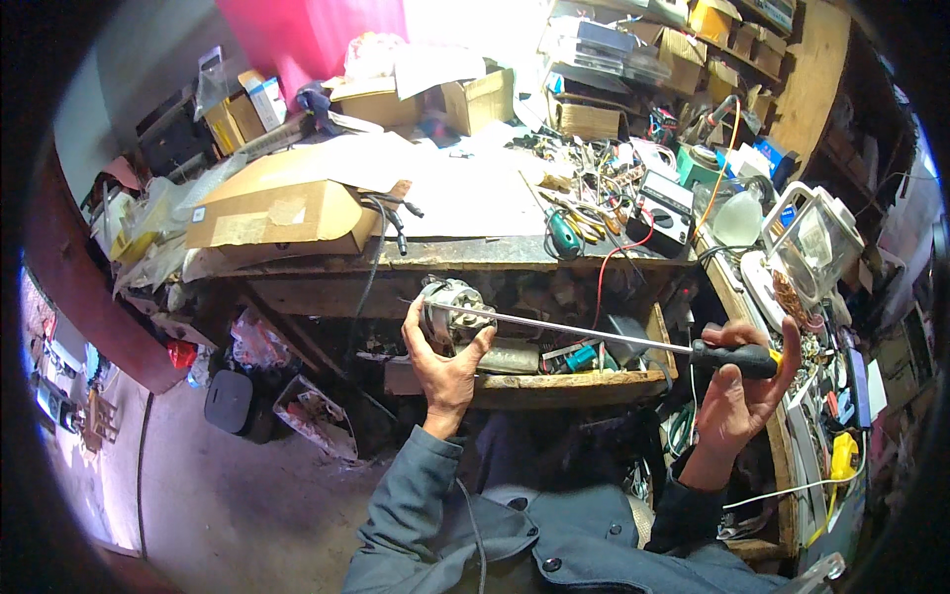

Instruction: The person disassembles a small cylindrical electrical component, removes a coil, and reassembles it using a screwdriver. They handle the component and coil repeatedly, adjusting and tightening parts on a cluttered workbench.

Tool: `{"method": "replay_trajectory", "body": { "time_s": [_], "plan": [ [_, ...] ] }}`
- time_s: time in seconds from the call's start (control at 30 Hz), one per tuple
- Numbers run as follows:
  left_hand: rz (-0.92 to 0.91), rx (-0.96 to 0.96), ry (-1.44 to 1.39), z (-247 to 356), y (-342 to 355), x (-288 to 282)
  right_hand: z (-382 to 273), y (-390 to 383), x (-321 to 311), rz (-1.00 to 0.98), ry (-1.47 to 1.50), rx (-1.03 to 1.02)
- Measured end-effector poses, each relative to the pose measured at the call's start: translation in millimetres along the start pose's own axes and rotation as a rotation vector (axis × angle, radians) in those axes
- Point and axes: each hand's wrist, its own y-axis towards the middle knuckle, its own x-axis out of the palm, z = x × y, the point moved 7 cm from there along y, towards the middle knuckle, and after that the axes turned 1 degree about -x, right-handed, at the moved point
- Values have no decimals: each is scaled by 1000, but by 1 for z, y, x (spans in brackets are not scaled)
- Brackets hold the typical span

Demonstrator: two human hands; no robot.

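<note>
My left hand (444,381) is closed around a small round metal motor (457,315), held up in front of the bench edge. In my right hand (737,396) is the black handle of a long screwdriver (594,335); the thumb and some fingers grip it while another finger points up. The steel shaft runs leftward, and its tip reaches the motor. Whether the tip sits in a screw cannot be made out. Just below the motor, an open wooden drawer (564,388) holds a metal cylinder (509,356) and a teal tool (582,358).
A cardboard box (282,213) lies on the bench at left. Pliers and a green-handled screwdriver (564,235) lie near a black multimeter (661,210) with a red lead. At right stands a clear plastic jar (816,243). A grey cord (475,535) hangs by my left sleeve.
</note>
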Motion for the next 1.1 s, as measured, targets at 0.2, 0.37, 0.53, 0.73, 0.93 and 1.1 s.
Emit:
{"method": "replay_trajectory", "body": {
  "time_s": [0.2, 0.37, 0.53, 0.73, 0.93, 1.1],
  "plan": [
    [-13, 20, 64, 2, 0, 1, 1, -2, -6, 12, 21, 29],
    [-13, 11, -10, 1, -1, 1, 11, -6, -21, -13, -153, 39],
    [-8, -13, -74, -2, -1, 3, 2, -3, 7, 70, 152, 56],
    [-15, -3, -28, -1, 1, 0, 7, -6, -21, -45, -169, -78],
    [-23, 16, -28, -3, 0, -1, 2, -2, 2, -9, 54, -16],
    [-39, 37, -2, -1, 1, -1, 5, -7, -6, -96, -15, -58]
  ]
}}
